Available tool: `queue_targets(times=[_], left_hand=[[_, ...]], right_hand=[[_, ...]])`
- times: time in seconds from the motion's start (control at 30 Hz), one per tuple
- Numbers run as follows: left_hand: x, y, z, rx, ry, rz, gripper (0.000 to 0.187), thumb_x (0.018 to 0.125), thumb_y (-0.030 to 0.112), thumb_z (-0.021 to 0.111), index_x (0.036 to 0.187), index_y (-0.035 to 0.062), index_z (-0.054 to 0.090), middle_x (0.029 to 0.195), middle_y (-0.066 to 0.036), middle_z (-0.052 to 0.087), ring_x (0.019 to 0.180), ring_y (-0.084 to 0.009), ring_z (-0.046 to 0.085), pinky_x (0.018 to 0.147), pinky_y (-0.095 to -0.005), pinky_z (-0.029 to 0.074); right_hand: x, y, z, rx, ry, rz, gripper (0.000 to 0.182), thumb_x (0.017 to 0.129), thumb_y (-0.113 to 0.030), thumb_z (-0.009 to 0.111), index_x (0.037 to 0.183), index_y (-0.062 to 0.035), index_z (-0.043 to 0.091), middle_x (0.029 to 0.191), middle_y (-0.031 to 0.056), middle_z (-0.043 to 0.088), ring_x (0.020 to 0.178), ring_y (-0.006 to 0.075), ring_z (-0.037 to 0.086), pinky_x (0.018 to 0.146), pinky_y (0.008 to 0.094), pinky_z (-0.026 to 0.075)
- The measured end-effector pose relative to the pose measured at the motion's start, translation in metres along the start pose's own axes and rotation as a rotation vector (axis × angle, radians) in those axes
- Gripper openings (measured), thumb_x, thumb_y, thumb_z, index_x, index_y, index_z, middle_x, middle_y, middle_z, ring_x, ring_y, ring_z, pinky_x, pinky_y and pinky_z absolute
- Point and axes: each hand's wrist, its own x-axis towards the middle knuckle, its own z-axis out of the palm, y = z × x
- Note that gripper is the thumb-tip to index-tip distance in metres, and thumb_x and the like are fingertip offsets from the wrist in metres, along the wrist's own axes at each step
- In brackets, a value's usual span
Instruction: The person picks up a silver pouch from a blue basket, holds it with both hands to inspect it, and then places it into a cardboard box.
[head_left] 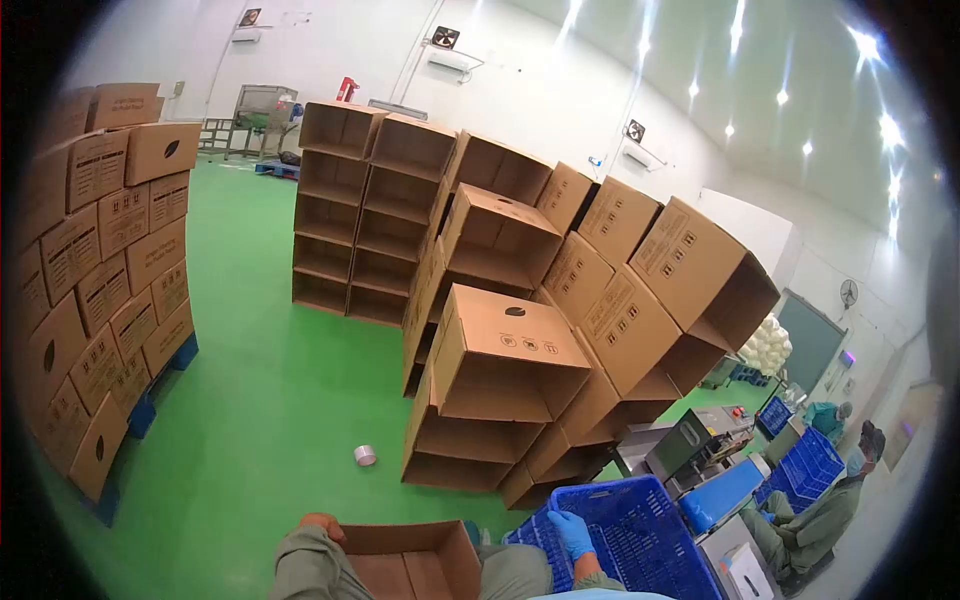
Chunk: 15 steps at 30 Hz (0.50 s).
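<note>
At the bottom of the head view, my left hand [325,526] is closed at the left corner of an open cardboard box [410,560]. The box is cut off by the lower frame edge, and its inside shows bare cardboard. My right hand [572,533], in a blue glove, grips the left rim of a blue plastic crate [650,530]. The crate stands tilted in view just right of the box, and no contents are visible in it. My fingertips are partly hidden on both sides.
Open cardboard boxes [515,340] are stacked ahead; closed boxes [150,250] stand on a blue pallet [145,405] at left. A tape roll [365,456] lies on the green floor. At right are a machine [690,440], a seated person [830,510] and another person [828,418].
</note>
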Motion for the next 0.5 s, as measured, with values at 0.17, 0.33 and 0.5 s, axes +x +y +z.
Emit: queue_targets(times=[0.17, 0.33, 0.5], left_hand=[[0.010, -0.003, -0.001, 0.094, -0.022, 0.112, 0.048, 0.071, 0.047, 0.068, 0.110, 0.0188, 0.068, 0.114, -0.006, 0.065, 0.106, -0.0235, 0.061, 0.088, -0.0349, 0.049], [0.002, 0.000, -0.011, 0.108, -0.123, 0.094, 0.051, 0.073, 0.049, 0.065, 0.114, 0.0192, 0.066, 0.120, -0.007, 0.063, 0.109, -0.0250, 0.059, 0.091, -0.0362, 0.048], [-0.005, 0.008, -0.016, 0.134, -0.156, 0.009, 0.059, 0.074, 0.056, 0.063, 0.114, 0.0125, 0.066, 0.117, -0.011, 0.064, 0.107, -0.0313, 0.059, 0.091, -0.0423, 0.046]], right_hand=[[-0.001, -0.004, 0.000, -0.085, 0.041, -0.017, 0.050, 0.083, -0.038, 0.063, 0.107, 0.0053, 0.065, 0.100, 0.0177, 0.068, 0.090, 0.0237, 0.063, 0.082, 0.0344, 0.047], [-0.009, -0.016, 0.001, -0.032, 0.038, 0.010, 0.049, 0.083, -0.038, 0.063, 0.104, 0.0055, 0.065, 0.097, 0.0169, 0.068, 0.087, 0.0219, 0.063, 0.080, 0.0343, 0.047], [-0.021, -0.045, -0.004, -0.141, 0.010, 0.042, 0.046, 0.083, -0.038, 0.064, 0.099, 0.0055, 0.066, 0.091, 0.0169, 0.068, 0.083, 0.0214, 0.062, 0.077, 0.0348, 0.047]])
